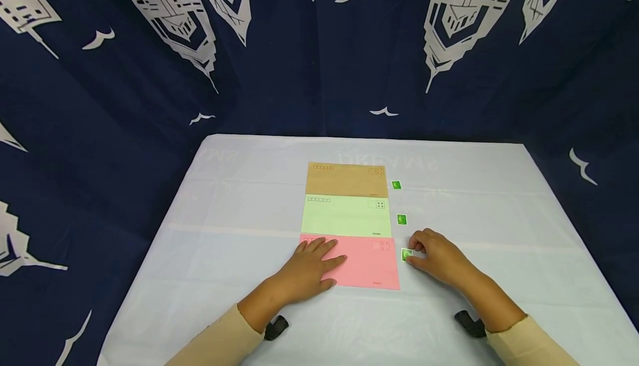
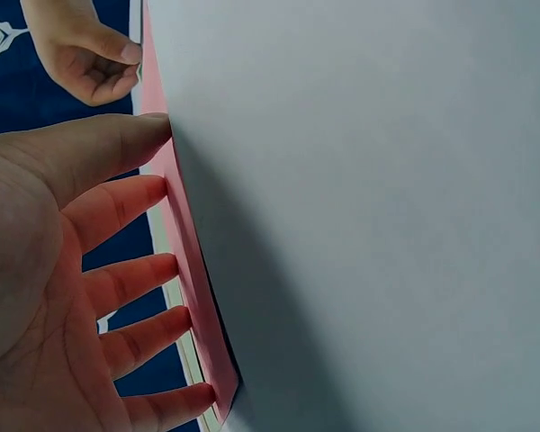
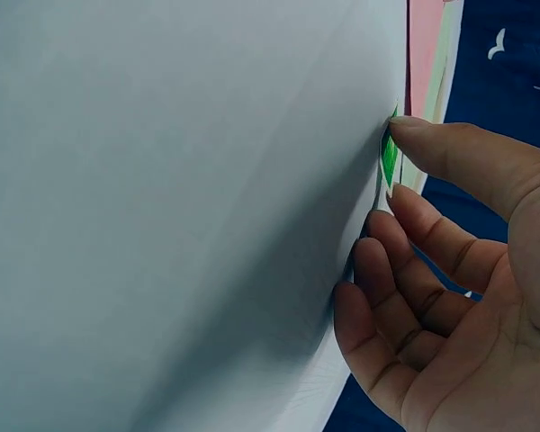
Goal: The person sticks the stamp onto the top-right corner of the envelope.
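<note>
On the left part of a pink envelope (image 1: 366, 263), my left hand (image 1: 309, 269) lies with its fingers spread. The left wrist view shows this left hand (image 2: 81, 270) with its fingertips touching the pink paper. Beside the envelope's right edge, my right hand (image 1: 441, 258) has its thumb and index finger at a small green stamp (image 1: 405, 253) with a white border. In the right wrist view the stamp (image 3: 390, 157) stands between the thumb and index fingertips of the right hand (image 3: 450, 270), slightly bowed, its edge toward the camera. The other right fingers are curled against the tabletop.
A light green envelope (image 1: 344, 216) and a brown envelope (image 1: 344, 180) lie beyond the pink one. Two more green stamps, a nearer stamp (image 1: 401, 219) and a farther stamp (image 1: 396, 184), lie to their right. A white cloth (image 1: 239, 216) covers the table.
</note>
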Tool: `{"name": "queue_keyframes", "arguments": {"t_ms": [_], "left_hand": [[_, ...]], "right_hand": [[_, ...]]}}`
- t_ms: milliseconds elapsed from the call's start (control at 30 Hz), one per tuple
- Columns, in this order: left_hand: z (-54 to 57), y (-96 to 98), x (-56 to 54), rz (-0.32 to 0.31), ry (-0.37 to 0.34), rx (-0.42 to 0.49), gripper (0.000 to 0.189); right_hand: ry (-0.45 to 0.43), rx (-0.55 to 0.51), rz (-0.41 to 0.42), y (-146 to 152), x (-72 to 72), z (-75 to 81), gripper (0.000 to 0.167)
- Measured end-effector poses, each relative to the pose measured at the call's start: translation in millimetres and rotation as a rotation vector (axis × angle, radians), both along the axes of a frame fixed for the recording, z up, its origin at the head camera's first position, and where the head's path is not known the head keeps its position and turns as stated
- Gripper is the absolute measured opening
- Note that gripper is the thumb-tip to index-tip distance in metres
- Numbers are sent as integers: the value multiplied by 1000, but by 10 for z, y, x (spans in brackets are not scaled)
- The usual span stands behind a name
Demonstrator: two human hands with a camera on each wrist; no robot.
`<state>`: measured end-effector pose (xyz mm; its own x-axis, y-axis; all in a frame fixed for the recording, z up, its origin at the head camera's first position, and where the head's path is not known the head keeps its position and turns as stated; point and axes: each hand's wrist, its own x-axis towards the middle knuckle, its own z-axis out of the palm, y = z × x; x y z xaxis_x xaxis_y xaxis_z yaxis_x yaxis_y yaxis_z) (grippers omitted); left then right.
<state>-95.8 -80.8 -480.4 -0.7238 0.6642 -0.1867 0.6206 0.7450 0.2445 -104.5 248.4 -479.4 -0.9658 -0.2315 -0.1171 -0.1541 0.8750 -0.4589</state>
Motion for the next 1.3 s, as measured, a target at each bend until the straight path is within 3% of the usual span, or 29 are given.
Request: {"name": "queue_keyframes", "arguments": {"t_ms": [367, 700, 1300], "left_hand": [[-15, -5, -6, -3, 11, -5, 55], [-22, -9, -7, 3, 1, 3, 55], [-24, 5, 4, 17, -21, -4, 55]], "right_hand": [[-34, -61, -24, 25, -22, 9, 15], [-207, -302, -76, 152, -68, 51, 6], [-198, -411, -157, 206, -85, 16, 12]]}}
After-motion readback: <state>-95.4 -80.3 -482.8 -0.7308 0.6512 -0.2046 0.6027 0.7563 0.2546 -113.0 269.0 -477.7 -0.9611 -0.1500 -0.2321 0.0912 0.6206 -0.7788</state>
